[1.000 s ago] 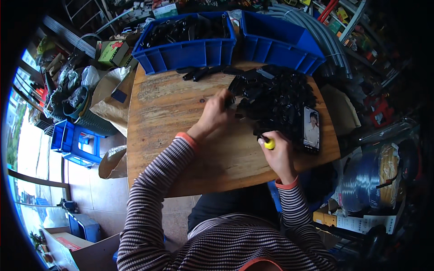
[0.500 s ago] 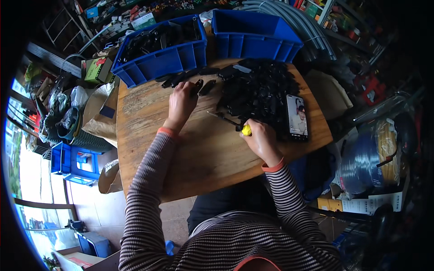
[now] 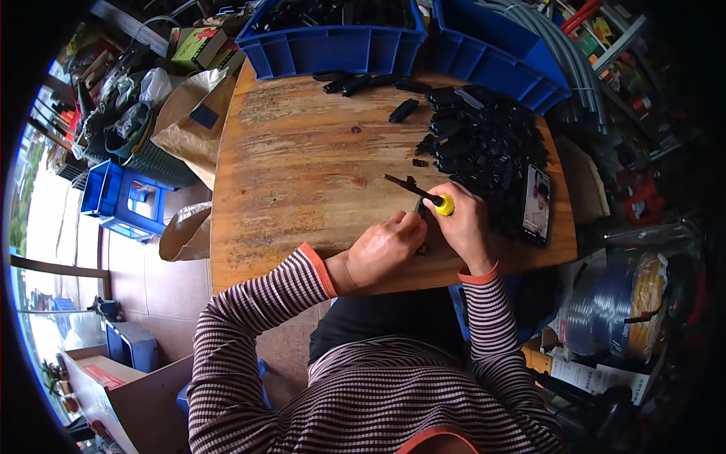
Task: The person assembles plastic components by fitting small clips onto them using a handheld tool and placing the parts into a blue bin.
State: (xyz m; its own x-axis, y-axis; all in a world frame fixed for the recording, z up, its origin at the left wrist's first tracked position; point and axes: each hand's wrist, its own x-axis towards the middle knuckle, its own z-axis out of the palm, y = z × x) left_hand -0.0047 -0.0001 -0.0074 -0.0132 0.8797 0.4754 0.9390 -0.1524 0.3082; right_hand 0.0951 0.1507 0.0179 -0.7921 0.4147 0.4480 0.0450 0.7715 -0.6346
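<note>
My right hand [image 3: 467, 223] is closed around a yellow-handled screwdriver [image 3: 442, 204], whose dark, thin shaft points up and left over the table. A small black bit shows along that shaft. Close beside it, near the table's front edge, my left hand [image 3: 384, 248] pinches a black plastic piece [image 3: 421, 208], mostly hidden by the fingers. The heap of black plastic parts [image 3: 491, 136] lies beyond my right hand. One longer black part [image 3: 404, 110] lies apart from the heap, and a tiny black piece [image 3: 420, 163] rests nearer to me.
At the table's far edge stand a blue bin [image 3: 333, 49] of black parts and another blue bin [image 3: 507, 64]. A lit phone [image 3: 537, 204] leans against the heap on the right. Brown paper [image 3: 189, 129] hangs at the left side of the wooden table [image 3: 295, 166].
My left hand has come back from the far parts toward me, bringing a black piece beside my right hand. The screwdriver stays in my right hand. The view has tilted down.
</note>
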